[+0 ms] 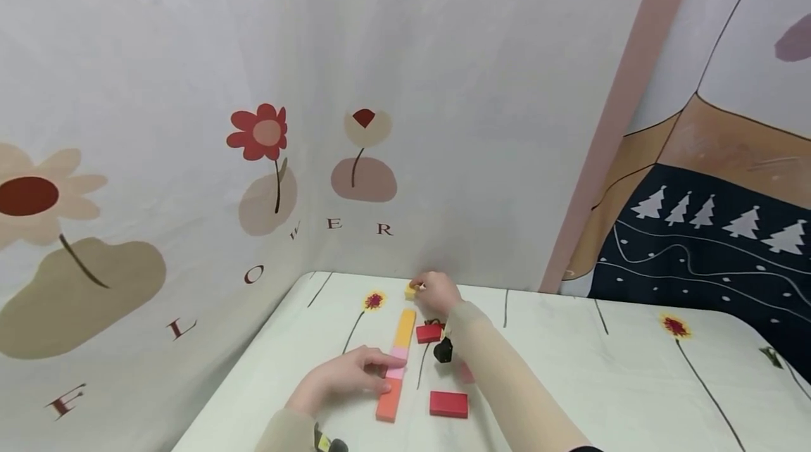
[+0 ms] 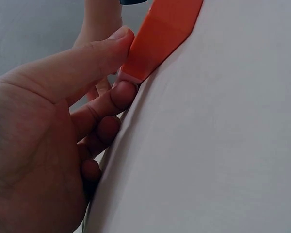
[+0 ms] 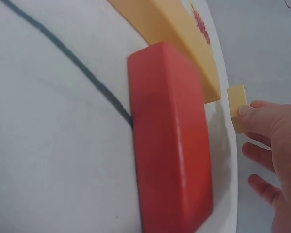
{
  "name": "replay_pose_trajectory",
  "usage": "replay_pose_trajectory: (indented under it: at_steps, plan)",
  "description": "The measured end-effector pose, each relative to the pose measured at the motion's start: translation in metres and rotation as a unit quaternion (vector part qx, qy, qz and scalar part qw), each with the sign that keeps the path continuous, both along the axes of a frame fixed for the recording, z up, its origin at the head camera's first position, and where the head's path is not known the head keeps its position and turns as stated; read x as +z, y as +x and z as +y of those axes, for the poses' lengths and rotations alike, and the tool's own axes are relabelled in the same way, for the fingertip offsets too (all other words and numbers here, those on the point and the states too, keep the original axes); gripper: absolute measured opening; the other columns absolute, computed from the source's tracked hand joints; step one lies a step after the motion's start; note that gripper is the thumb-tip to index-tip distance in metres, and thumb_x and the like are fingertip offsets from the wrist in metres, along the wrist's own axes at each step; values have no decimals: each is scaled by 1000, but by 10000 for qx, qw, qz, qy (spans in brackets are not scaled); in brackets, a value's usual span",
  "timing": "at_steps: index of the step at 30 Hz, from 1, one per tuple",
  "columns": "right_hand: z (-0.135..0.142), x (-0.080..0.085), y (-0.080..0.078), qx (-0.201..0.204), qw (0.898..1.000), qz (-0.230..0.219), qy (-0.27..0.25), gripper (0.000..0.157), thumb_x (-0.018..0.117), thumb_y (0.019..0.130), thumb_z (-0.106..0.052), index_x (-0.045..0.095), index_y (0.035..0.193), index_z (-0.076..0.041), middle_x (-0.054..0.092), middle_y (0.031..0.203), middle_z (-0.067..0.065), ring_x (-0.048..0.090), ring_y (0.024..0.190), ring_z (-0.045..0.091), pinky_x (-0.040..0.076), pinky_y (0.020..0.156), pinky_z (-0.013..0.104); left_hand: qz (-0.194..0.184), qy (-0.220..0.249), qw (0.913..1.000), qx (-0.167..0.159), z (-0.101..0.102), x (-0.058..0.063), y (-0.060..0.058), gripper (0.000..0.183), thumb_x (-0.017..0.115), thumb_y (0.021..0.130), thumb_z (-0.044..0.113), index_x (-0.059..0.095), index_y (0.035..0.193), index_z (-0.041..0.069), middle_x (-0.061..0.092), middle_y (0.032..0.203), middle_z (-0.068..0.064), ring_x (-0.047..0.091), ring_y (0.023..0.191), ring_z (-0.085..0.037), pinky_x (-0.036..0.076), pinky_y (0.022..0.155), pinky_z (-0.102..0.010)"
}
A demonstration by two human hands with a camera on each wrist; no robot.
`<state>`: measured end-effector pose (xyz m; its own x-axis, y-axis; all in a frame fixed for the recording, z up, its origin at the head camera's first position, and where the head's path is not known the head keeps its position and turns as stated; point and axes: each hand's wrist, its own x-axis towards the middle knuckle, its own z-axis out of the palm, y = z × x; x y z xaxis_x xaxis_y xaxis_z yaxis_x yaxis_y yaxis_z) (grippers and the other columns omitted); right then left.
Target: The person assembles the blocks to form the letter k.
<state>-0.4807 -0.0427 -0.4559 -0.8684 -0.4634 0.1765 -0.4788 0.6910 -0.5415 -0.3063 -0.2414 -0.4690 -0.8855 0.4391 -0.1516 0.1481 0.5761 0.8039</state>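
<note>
My right hand (image 1: 437, 291) pinches a small yellow block (image 3: 237, 108) between thumb and fingers near the table's back edge. A line of blocks lies in front of it: a yellow-orange block (image 1: 405, 328), a pink part (image 1: 395, 372) and an orange block (image 1: 388, 403). My left hand (image 1: 345, 378) is at the near end of this line. Its thumb touches the orange block and its index finger reaches over the pink part. In the left wrist view, the thumb and curled index finger meet the end of the orange block (image 2: 160, 36).
A red block (image 3: 169, 141) lies right of the line, beneath the right wrist camera (image 1: 443, 350). Another red block (image 1: 448, 404) lies nearer. The right forearm partly covers a pink block (image 1: 466, 372). A flower-printed cloth (image 1: 443, 121) hangs behind the white table (image 1: 557, 367).
</note>
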Motion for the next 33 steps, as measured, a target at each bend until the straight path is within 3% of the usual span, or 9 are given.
replay_pose_trajectory:
  at_steps: [10,16,23,33]
  plan:
    - [-4,4,12,-78,9998,-85,184,19,70,90,-13,75,107,-18,67,105,-2,59,99,18,48,89,39,44,36,10000,-82,-4,-2,-2,41,74,85,25,67,124,34,58,121,5,48,112,-21,33,100,-55]
    - [-4,3,16,79,9997,-59,227,20,69,90,-12,75,108,-18,68,108,-1,59,100,18,48,89,39,-88,-70,9999,20,-4,1,-1,40,75,84,26,67,123,35,57,121,3,47,111,-22,32,99,-58]
    - [-6,-2,16,78,9989,151,428,21,69,88,-12,76,107,-20,68,108,-2,59,94,15,49,85,36,-6,-66,10000,-64,-5,1,-1,41,74,85,25,66,124,33,58,121,3,48,109,-21,35,98,-56]
    - [-2,-3,25,-92,9980,12,623,19,69,90,-15,76,107,-21,68,106,-3,55,81,12,50,77,32,34,-28,9999,-142,-1,0,-2,41,74,85,25,67,125,32,58,117,5,47,105,-20,37,96,-50]
